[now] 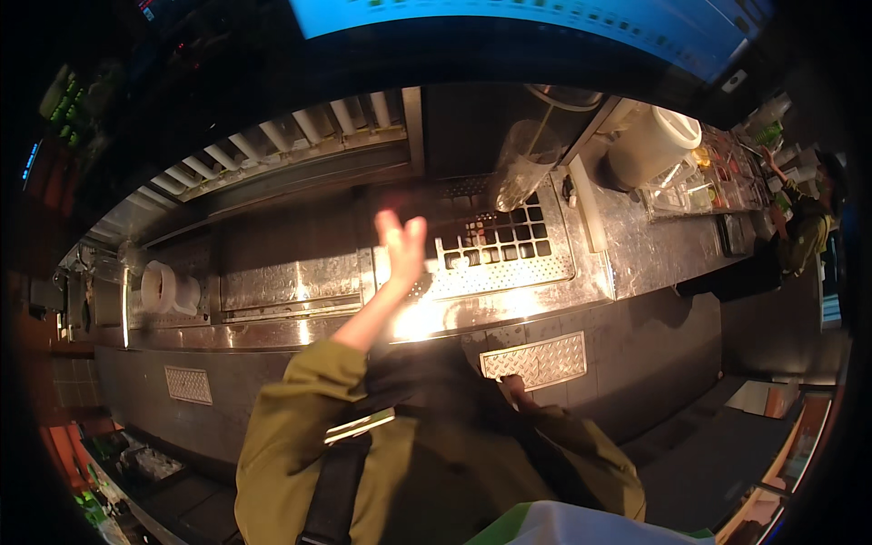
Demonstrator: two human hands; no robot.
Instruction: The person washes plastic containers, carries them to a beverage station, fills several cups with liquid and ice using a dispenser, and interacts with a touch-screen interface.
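My left hand (403, 251) reaches out over the stainless steel counter (504, 306), blurred by motion. Its fingers look apart, and I see nothing held in them. Just right of it lies a perforated drip tray with a square-holed grid (507, 248). A clear plastic container (528, 160) appears at the back of that grid, under a round metal rim (565, 99). Down by my waist, in front of the dark apron, is my right hand (519, 392). It is small and shadowed, so its grip is unclear.
White cylinders (272, 139) line the back left. A white ring-shaped plastic piece (160, 287) sits at left. To the right are a large white tub (654, 146), several small containers (722, 174) and another person (804, 218). A lit screen (531, 27) hangs above. Tread-plate covers (535, 361) lie below.
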